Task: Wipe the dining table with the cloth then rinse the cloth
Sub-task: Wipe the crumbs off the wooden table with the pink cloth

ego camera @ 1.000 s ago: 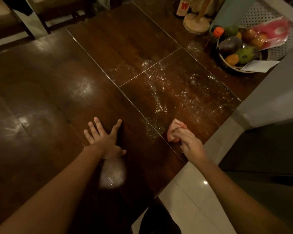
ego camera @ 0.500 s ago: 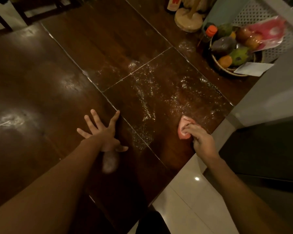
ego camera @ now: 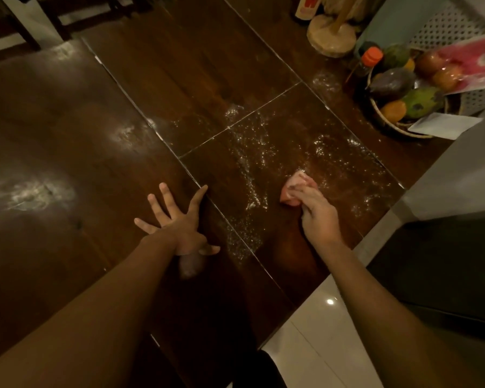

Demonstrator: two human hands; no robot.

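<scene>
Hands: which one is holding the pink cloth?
The right hand is bunched on the pink cloth on the wet table. The left hand lies flat, fingers spread, holding nothing.

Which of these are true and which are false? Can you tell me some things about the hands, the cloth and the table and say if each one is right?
1. The right hand presses a pink cloth on the table. True.
2. The left hand holds a sponge. False: it lies flat and empty, fingers spread, on the wood.
3. White specks are scattered on the table around the cloth. True.
4. The fruit basket sits on the floor. False: it stands on the table's far right corner.
5. An orange-capped bottle stands beside the basket. True.
</scene>
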